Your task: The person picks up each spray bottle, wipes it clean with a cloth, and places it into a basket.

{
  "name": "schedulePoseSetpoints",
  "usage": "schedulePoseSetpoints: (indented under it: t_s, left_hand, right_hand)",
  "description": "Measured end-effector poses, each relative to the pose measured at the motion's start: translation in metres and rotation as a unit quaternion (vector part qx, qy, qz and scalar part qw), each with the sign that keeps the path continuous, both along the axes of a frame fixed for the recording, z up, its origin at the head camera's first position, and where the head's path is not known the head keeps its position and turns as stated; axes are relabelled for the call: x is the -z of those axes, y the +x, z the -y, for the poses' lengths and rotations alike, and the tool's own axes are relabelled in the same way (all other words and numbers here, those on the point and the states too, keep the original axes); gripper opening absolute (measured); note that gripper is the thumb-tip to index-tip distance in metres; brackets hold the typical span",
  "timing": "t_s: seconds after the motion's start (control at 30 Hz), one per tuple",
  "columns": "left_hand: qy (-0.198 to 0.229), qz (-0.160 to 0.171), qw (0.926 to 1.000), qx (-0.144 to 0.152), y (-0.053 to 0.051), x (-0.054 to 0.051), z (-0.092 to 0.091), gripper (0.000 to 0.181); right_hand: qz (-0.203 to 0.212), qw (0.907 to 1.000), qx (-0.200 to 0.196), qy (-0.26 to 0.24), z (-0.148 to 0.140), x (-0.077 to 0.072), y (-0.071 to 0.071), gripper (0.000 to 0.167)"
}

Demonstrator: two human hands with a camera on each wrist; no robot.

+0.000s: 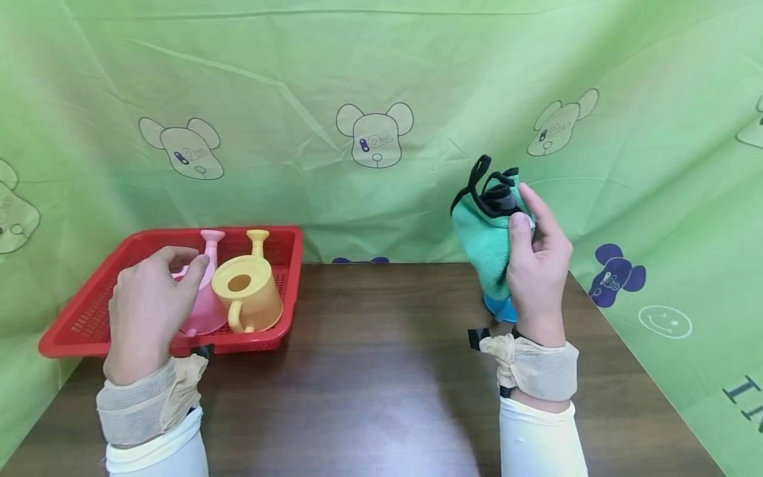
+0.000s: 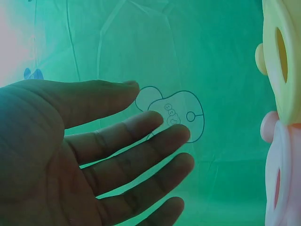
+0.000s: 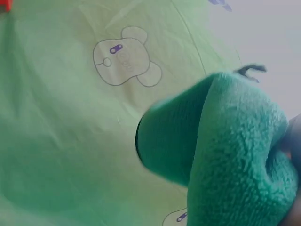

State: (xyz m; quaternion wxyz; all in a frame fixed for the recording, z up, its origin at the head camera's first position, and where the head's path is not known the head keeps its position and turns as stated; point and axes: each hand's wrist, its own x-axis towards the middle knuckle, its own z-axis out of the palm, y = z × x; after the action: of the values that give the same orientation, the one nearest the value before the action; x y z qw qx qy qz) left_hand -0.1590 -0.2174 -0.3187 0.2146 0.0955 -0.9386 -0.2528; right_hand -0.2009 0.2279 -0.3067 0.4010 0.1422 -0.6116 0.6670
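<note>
My right hand (image 1: 539, 271), raised over the right side of the table, pinches a green fuzzy cloth (image 1: 484, 248) with black edging and a dark loop. In the right wrist view the bunched cloth (image 3: 240, 150) hides most of that hand. On the left, my left hand (image 1: 149, 298) hovers above the red basket (image 1: 292, 278) with nothing in its grasp. Its fingers (image 2: 131, 157) are spread and slightly bent. Inside the basket a pink watering can (image 1: 205, 308) is partly covered by this hand, and a yellow watering can (image 1: 256, 301) stands beside it.
A blue object (image 1: 499, 309) shows below the cloth, mostly hidden by it and the right hand. The brown wooden table (image 1: 369, 371) reaches back to a green printed curtain (image 1: 286, 86), which also hangs along the right side.
</note>
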Motion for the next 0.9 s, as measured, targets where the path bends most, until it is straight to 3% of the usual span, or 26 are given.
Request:
schedulePoseSetpoints:
  t_s: [0.1,0.27,0.5,0.7,0.8,0.9]
  left_hand:
    - [0.002,-0.010,0.9999,0.000,0.000,0.000,-0.002,0.047]
    - [0.005,-0.018,0.9998,0.004,-0.001,-0.002,-0.007,0.047]
    - [0.008,-0.026,0.9995,0.016,-0.003,-0.002,-0.013,0.046]
    - [0.022,-0.027,0.9986,0.040,-0.004,-0.001,-0.022,0.044]
    - [0.014,-0.037,0.9976,0.058,-0.007,0.001,-0.033,0.042]
    - [-0.004,-0.071,0.9942,0.081,-0.013,0.006,-0.056,0.034]
  right_hand:
    - [0.013,0.9962,-0.004,-0.086,-0.004,-0.002,-0.001,0.037]
    - [0.002,0.9875,0.023,-0.156,-0.009,-0.005,0.000,0.042]
    - [-0.027,0.9840,0.054,-0.168,-0.017,-0.005,0.002,0.019]
    - [0.003,0.9785,0.126,-0.163,-0.033,-0.007,0.005,0.026]
    - [0.012,0.9727,0.137,-0.187,-0.046,-0.009,0.007,0.026]
    - [0.004,0.9683,0.127,-0.215,-0.056,-0.011,0.009,0.025]
